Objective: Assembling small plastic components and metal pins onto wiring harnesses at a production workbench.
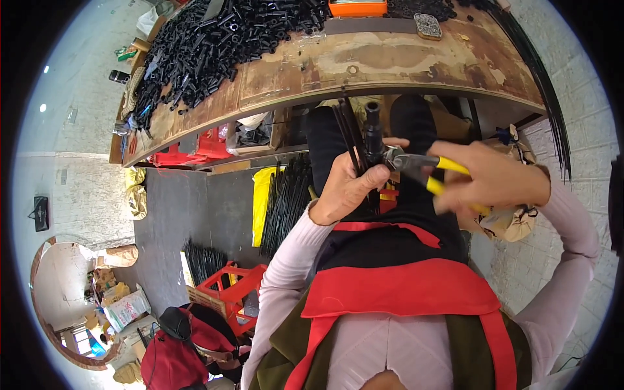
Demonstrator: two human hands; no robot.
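Observation:
My left hand (351, 192) is closed around a black tubular part (373, 130), which stands up out of the grip over my lap. Several thin black rods (348, 130) run alongside the tube, held in the same grip. From the right, my right hand (500, 172) grips a pair of pliers (416, 161) with yellow handles. The jaws are at the tube, right by my left thumb; whether they bite on anything is too small to tell. Motion blurs the right fingers and the lower handle.
Ahead is a worn wooden bench (390, 62) with a heap of black plastic parts (221, 45), an orange tray (357, 9) and a small tin (428, 26). Long black rods (549, 97) hang off its right end. Rod bundles (286, 205) and a red stool (231, 286) stand at left.

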